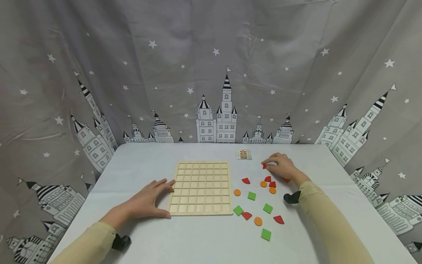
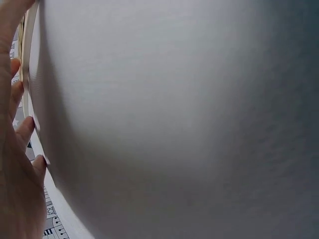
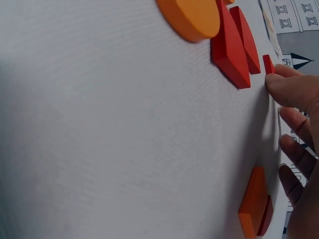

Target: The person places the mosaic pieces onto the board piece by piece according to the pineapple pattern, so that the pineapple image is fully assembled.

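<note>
A pale wooden grid board (image 1: 201, 189) lies flat on the white table. At its left edge rests my left hand (image 1: 146, 200), fingers spread and fingertips right at the rim, the thumb near the front left corner. Over the table's right side, my right hand (image 1: 282, 167) pinches a red quarter-circle piece (image 3: 268, 63) between thumb and forefinger. The other fingers of that hand hang loosely. Below it lie red pieces (image 1: 267, 179) and orange discs (image 1: 263, 184). In the right wrist view, an orange piece (image 3: 253, 201) shows under the palm side, with a dark red piece (image 3: 266, 216) against it.
Green squares (image 1: 252, 195), more red pieces (image 1: 278, 219) and an orange disc (image 1: 258, 221) are scattered right of the board. A small picture card (image 1: 243, 154) lies near the back edge. Behind the table hangs a grey curtain (image 1: 184, 44) with castles and stars.
</note>
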Demonstrator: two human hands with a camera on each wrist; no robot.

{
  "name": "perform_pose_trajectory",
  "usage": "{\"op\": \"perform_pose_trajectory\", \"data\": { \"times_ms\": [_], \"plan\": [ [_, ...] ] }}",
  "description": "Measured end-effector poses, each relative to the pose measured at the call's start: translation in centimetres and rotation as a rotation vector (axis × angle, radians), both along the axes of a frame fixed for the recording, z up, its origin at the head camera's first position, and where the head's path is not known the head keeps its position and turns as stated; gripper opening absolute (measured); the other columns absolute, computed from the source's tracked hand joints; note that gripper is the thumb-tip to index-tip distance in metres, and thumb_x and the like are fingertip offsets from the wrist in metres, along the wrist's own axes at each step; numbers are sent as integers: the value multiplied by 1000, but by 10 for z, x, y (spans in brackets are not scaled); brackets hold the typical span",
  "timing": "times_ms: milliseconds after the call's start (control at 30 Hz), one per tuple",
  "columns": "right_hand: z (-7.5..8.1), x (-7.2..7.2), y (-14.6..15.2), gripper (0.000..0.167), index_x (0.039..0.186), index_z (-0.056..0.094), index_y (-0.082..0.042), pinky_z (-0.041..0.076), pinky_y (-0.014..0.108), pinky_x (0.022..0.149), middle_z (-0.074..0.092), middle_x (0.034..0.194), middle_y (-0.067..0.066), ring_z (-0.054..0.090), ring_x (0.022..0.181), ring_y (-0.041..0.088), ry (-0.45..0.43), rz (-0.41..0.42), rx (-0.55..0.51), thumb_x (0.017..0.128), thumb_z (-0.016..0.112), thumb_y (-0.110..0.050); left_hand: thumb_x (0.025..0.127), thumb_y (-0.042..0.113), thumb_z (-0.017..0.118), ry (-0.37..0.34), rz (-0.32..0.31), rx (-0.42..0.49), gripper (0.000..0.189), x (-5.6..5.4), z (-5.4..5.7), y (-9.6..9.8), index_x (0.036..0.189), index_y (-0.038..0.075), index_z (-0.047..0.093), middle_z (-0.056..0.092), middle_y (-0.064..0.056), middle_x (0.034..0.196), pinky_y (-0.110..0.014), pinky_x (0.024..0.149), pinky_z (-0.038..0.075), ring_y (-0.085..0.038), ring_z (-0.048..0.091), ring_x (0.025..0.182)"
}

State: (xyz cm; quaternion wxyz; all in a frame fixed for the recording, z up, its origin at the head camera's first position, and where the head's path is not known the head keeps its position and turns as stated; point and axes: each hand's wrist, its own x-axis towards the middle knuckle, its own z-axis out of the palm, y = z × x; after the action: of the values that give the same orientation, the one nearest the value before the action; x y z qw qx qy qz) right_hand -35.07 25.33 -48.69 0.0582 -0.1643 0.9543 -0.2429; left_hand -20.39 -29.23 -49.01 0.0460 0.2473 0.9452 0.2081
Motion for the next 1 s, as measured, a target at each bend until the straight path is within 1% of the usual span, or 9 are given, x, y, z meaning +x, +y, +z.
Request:
{"op": "perform_pose_trajectory", "data": {
  "times_ms": [233,333,500,600,767,900,1000],
  "plan": [
    [0,2,2,24,119,76,-16,33,67,110,52,140,22,38,130,45,-11,-27,-56,98,68,-24,68,78,77,-4,5,21,88,0,-2,0,134,23,57,35,-3,164,-63,122,12,-41,26,151],
    [0,2,3,27,123,75,-17,33,67,110,52,140,21,38,131,45,-16,-27,-53,98,69,-24,68,77,78,-12,5,27,87,1,-1,-1,133,23,57,35,-3,164,-63,122,11,-41,25,151],
    [-1,3,4,32,130,72,-19,34,66,109,52,139,21,39,130,44,-11,-5,-29,99,68,-25,68,78,78,-39,13,20,87,-1,2,0,132,24,57,34,-3,165,-63,122,12,-41,26,151],
    [-1,4,4,30,128,73,-20,34,66,109,52,139,20,39,129,44,-11,-5,-24,99,68,-24,67,78,77,-31,12,12,86,-2,2,0,132,24,58,35,-2,164,-63,122,13,-41,27,150],
    [-3,6,4,25,122,75,-20,33,67,109,52,139,20,38,129,44,-9,-17,-27,99,68,-25,68,78,77,-13,8,22,86,0,0,1,131,24,57,36,-3,164,-63,122,12,-42,27,150],
    [-5,7,5,21,116,76,-19,32,68,110,51,139,20,38,130,44,9,-26,-42,97,69,-26,69,76,78,-15,9,42,84,2,0,1,131,23,57,36,-3,164,-63,122,12,-41,27,150],
    [-6,7,6,20,115,76,-19,32,67,110,52,139,19,38,130,43,15,-27,-51,97,70,-25,69,75,79,-13,8,47,83,2,0,0,130,23,57,36,-3,163,-63,122,12,-41,27,150]
  ]
}}
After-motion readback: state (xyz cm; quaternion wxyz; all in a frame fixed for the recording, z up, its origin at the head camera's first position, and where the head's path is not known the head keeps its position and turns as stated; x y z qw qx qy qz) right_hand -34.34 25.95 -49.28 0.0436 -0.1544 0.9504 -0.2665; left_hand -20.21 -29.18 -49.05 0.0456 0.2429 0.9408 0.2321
